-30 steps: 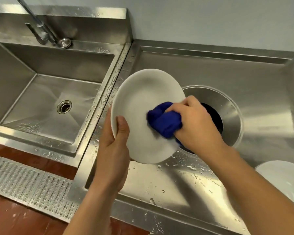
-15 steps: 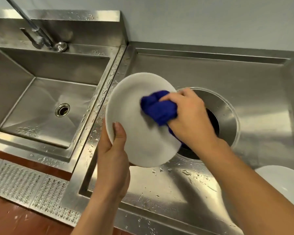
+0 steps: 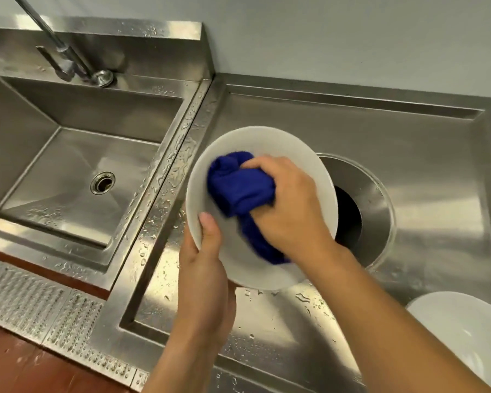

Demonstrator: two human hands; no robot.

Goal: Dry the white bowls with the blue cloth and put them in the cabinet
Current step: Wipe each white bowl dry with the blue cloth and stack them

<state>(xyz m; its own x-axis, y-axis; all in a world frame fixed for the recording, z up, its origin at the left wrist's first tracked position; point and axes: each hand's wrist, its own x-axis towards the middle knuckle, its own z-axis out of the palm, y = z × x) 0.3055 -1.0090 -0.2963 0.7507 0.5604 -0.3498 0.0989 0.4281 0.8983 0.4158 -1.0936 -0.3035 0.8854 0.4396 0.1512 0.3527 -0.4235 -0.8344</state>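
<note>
A white bowl point(image 3: 255, 143) is held tilted above the wet steel counter, its inside facing me. My left hand point(image 3: 204, 279) grips its lower left rim, thumb on the inside. My right hand point(image 3: 289, 205) is bunched around the blue cloth point(image 3: 236, 185) and presses it against the bowl's inner surface, left of centre. Part of the cloth trails down under my right wrist. A second white bowl point(image 3: 465, 330) rests on the counter at the lower right, partly cut off by the frame edge.
A deep steel sink point(image 3: 77, 154) with a drain and a tap point(image 3: 68, 55) lies to the left. A round opening point(image 3: 363, 211) is sunk into the counter behind the held bowl. Water drops cover the counter. No cabinet is in view.
My right hand has slid the blue cloth leftward and upward across the bowl's inside. The bowl has turned a little more face-up in my left hand.
</note>
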